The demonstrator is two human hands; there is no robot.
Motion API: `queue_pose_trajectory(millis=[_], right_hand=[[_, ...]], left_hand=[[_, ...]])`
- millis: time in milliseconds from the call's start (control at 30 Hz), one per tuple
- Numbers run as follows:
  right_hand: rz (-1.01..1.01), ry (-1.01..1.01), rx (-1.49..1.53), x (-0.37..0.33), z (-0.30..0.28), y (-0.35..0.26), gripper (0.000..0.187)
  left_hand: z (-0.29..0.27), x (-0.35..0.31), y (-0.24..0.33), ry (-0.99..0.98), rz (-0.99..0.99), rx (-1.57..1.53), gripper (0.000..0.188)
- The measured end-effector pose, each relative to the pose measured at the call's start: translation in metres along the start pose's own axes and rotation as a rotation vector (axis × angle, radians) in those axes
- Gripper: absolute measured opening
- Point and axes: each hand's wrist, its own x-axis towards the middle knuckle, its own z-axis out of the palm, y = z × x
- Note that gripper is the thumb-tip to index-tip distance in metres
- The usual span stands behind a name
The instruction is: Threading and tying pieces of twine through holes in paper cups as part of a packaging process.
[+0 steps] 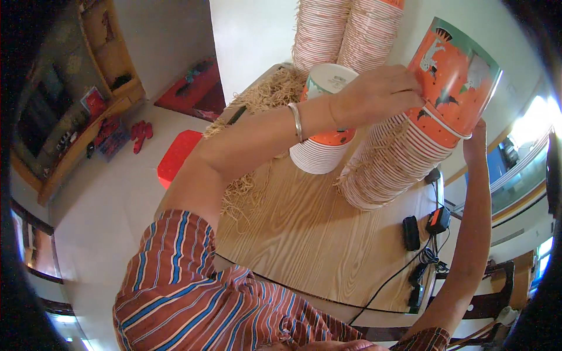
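A tall leaning stack of nested paper buckets point(389, 164) stands upside down on the wooden table, rims packed together, with tan paper string along its side. Its uppermost bucket point(453, 79) is orange and green with dark and white figures. My left hand point(383, 96), a bangle on its wrist, reaches across, its bent fingers closed against this bucket's left side above the rim. My right hand point(477, 137) is at the right side of the same bucket near the rim; its fingers are hidden behind it. A shorter inverted stack of buckets point(322, 155) stands behind my left forearm.
Tall bucket stacks point(321, 38) stand at the back by the white wall. Loose tan paper string point(275, 90) lies on the table's left side. A black adapter point(411, 233) and cables point(430, 255) lie at the right edge. A red stool point(178, 157) stands left of the table.
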Motion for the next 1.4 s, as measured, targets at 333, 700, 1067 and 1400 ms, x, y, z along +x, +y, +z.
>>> queue_pose_trajectory(millis=[333, 700, 1067, 1400], right_hand=[[0.140, 0.031, 0.070, -0.007, 0.003, 0.004, 0.029], [0.086, 0.007, 0.126, -0.011, 0.011, 0.007, 0.031], [0.080, -0.004, 0.071, -0.014, 0.002, 0.014, 0.028], [0.111, 0.020, 0.083, -0.021, 0.017, 0.005, 0.028]], left_hand=[[-0.001, -0.012, 0.005, -0.046, -0.032, 0.002, 0.016], [-0.006, -0.019, 0.010, -0.101, -0.071, -0.042, 0.021], [-0.003, -0.022, 0.016, -0.105, -0.076, -0.027, 0.023], [-0.004, -0.023, 0.029, -0.079, -0.043, 0.070, 0.027]])
